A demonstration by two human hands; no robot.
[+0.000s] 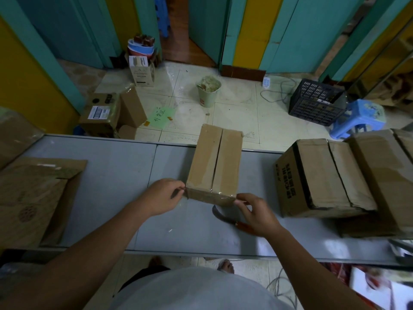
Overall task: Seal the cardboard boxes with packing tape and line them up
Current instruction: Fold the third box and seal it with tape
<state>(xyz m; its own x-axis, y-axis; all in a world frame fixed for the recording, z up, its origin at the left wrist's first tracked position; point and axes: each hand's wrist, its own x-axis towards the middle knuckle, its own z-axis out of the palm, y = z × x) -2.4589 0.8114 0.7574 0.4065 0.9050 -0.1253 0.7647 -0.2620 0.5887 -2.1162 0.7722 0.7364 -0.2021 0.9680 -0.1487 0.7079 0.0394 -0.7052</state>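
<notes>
A brown cardboard box stands in the middle of the grey table, its top flaps closed with a dark seam between them. A shiny strip of clear packing tape runs across its near edge. My left hand pinches the tape's end at the box's near left corner. My right hand pinches the other end at the near right corner. Two more cardboard boxes stand at the right: one with black print and a larger one behind it.
A curved knife with an orange handle lies on the table, partly under my right hand. Flattened cardboard covers the table's left end. On the floor beyond are boxes, a bucket, a black crate and a blue stool.
</notes>
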